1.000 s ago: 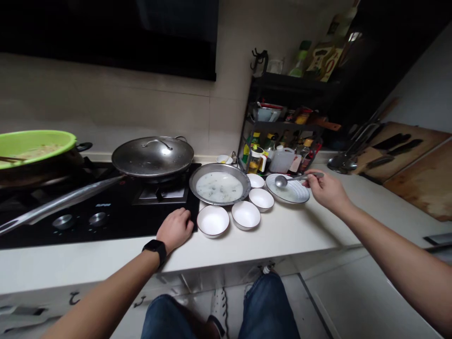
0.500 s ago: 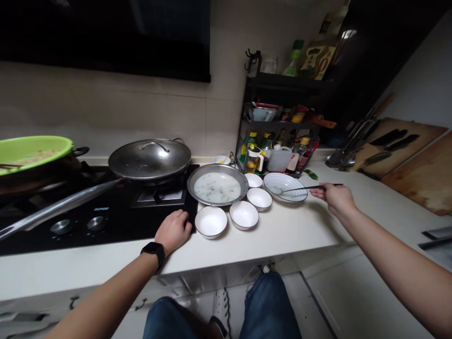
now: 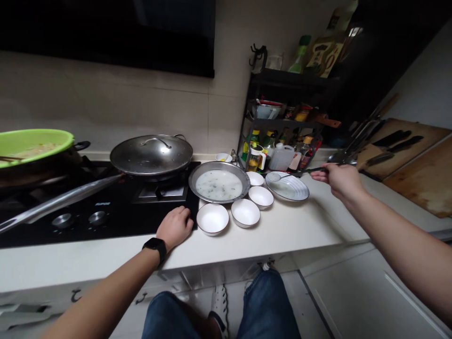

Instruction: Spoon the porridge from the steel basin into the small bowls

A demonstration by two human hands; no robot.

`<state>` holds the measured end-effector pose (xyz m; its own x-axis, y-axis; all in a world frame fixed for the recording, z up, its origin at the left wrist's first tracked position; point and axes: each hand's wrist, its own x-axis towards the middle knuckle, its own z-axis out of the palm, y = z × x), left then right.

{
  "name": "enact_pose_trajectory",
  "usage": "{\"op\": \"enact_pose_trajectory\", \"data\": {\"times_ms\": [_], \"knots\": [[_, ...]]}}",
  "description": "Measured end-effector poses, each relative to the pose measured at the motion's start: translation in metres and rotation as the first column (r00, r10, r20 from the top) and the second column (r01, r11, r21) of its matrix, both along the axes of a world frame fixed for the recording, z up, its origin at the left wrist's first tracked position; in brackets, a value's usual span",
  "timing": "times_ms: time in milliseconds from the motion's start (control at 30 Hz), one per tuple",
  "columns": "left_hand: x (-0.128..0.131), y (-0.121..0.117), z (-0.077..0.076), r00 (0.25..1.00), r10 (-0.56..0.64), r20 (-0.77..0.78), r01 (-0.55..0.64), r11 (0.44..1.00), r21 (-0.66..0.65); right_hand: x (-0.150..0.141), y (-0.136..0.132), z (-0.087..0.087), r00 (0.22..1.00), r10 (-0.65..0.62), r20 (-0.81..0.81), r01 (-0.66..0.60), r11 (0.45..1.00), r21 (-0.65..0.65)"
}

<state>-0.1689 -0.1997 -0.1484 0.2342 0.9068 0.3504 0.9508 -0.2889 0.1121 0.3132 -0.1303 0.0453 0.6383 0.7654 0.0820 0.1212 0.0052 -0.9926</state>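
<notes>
My right hand (image 3: 341,179) is closed round the dark handle of a long ladle (image 3: 273,177). The ladle's round head is held over the left part of a wide patterned bowl (image 3: 296,193), which has a little cloudy liquid at its bottom. Loosely curled, my left hand (image 3: 175,228) rests on the front edge of the stove with nothing visible in it. Just right of it stands a small white bowl (image 3: 213,219), with another white bowl (image 3: 246,213) beside it. Two more, a white bowl (image 3: 261,197) and a white bowl (image 3: 254,178), stand farther back. Behind them a metal basin (image 3: 192,181) holds milky liquid with dark bits.
A lidded wok (image 3: 151,153) sits on the black stove (image 3: 122,212), its long handle pointing front left. A green basket (image 3: 35,143) stands at far left. Against the wall is a condiment rack (image 3: 293,120). Knives and cutting boards (image 3: 416,155) lean at right.
My right hand has risen slightly, lifting the ladle's head from inside the patterned bowl to above its left part. My left hand stays on the stove edge. The view has shifted a little.
</notes>
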Motion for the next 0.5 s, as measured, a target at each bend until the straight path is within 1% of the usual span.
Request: {"op": "enact_pose_trajectory", "data": {"times_ms": [133,233,333,400,467,500], "knots": [[0.0,0.001,-0.002,1.0,-0.003,0.013,0.003,1.0,0.003,-0.024,0.007,0.006,0.995,0.095,-0.013,-0.095,0.995,-0.004],[0.0,0.001,-0.002,1.0,-0.007,0.023,0.007,1.0,0.001,-0.047,0.014,0.002,0.987,0.154,-0.043,-0.155,0.988,-0.019],[0.001,0.0,-0.001,1.0,-0.005,0.031,0.005,1.0,0.0,-0.073,0.021,-0.008,0.978,0.202,-0.046,-0.203,0.978,-0.039],[0.001,0.0,0.0,1.0,0.001,0.031,-0.001,1.0,-0.002,-0.091,0.025,-0.017,0.969,0.245,-0.018,-0.246,0.968,-0.051],[0.001,0.0,0.0,1.0,0.006,0.03,-0.006,1.0,-0.007,-0.107,0.025,-0.027,0.952,0.302,0.05,-0.298,0.952,-0.067],[0.001,0.0,0.0,1.0,0.006,0.03,-0.006,1.0,-0.009,-0.114,0.024,-0.032,0.934,0.341,0.109,-0.336,0.94,-0.066]]}}
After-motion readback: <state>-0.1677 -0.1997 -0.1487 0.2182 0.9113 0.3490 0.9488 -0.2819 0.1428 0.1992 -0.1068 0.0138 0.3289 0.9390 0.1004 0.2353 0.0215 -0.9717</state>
